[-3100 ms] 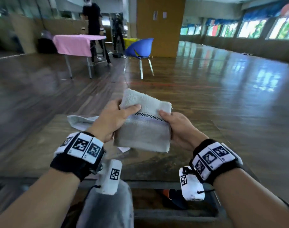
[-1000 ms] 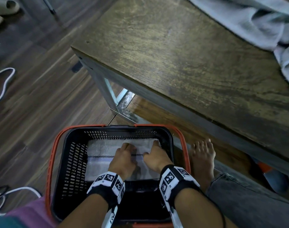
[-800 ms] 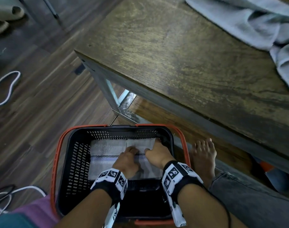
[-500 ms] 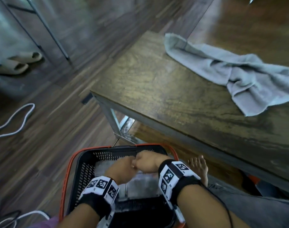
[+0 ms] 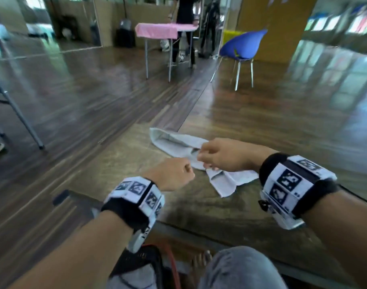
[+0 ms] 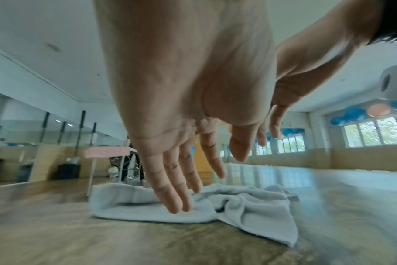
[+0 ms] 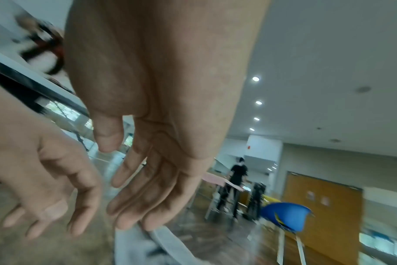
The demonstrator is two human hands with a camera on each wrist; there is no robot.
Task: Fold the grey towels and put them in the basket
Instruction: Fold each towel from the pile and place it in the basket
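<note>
A crumpled grey towel (image 5: 174,142) lies on the wooden table (image 5: 120,163). My left hand (image 5: 174,174) hovers just in front of it; the left wrist view shows this hand (image 6: 206,179) with its fingers straight and spread above the towel (image 6: 238,202), holding nothing. My right hand (image 5: 211,157) is over the towel's middle, fingers relaxed and loosely curved (image 7: 120,186), their tips close to a towel fold (image 7: 136,247). Whether they touch it I cannot tell. Below the table edge stands the black basket with a red rim (image 5: 174,265), a folded towel (image 5: 136,276) inside.
My knee in grey trousers (image 5: 241,270) and bare foot (image 5: 201,259) are beside the basket. Farther off stand a blue chair (image 5: 243,46), a pink-covered table (image 5: 157,30) with a person (image 5: 184,17) behind it, and a metal stand leg (image 5: 17,113) at left.
Both hands laid the folded towel in the basket, let it go, and rose to the table top over the crumpled towel. The head view lifted from the basket to the table.
</note>
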